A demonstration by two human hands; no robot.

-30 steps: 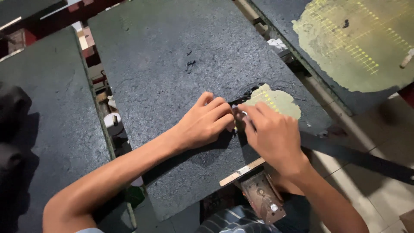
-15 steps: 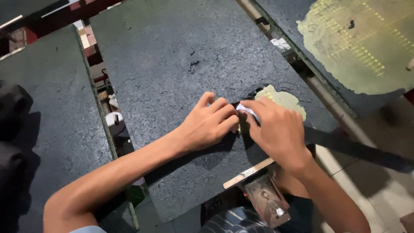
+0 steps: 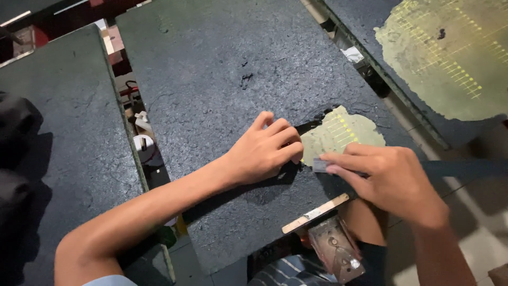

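Right hand (image 3: pixel 389 177) has drawn slightly away from the left hand (image 3: pixel 264 151), pinching a small flat blade (image 3: pixel 320 165) at the bare yellowish patch (image 3: pixel 338 132); left fingers press the dark coated board (image 3: pixel 227 79) beside it

Both hands, the left hand (image 3: pixel 262 153) and the right hand (image 3: pixel 389 177), are bare with bare forearms, a pale blue sleeve edge (image 3: pixel 106 280) at lower left, dark striped clothing (image 3: pixel 288 270) at the bottom.

Right hand backed off a bit

The right hand (image 3: pixel 391 182) slid away from the left hand (image 3: pixel 262 153), so more of the scraped yellowish patch (image 3: pixel 341 132) shows.
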